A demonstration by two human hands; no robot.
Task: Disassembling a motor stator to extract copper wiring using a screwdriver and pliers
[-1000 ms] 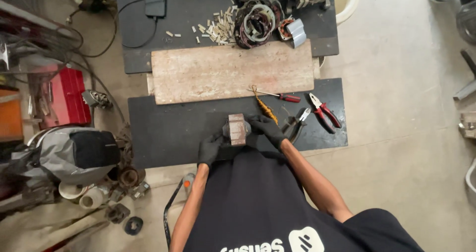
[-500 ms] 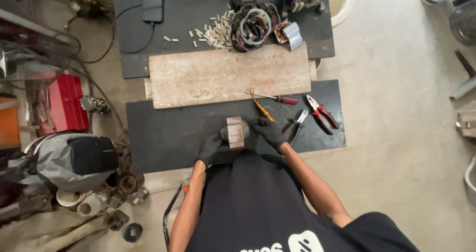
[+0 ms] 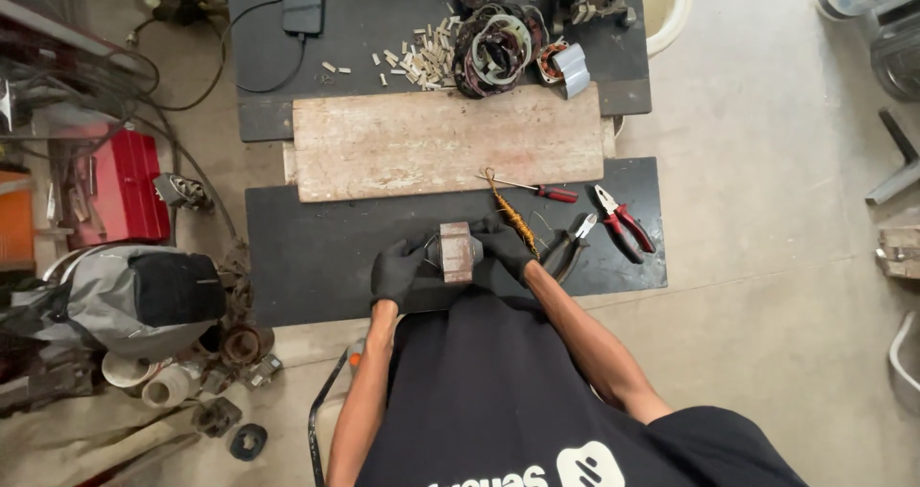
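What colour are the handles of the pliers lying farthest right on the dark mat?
Red, seen in the head view: the pliers have red handles.

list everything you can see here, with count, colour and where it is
stator core: 1, grey, held between both hands over the near mat
mats: 2, black, on the floor
board: 1, pale wood, between the mats
screwdriver: 1, red handle, right of the core
pliers: 2, one red, one dark, near mat's right end
coil: 1, dark, far mat
toolbox: 1, red, left
bag: 1, grey and black, lower left
left hand: black glove, on core
right hand: black glove, on core
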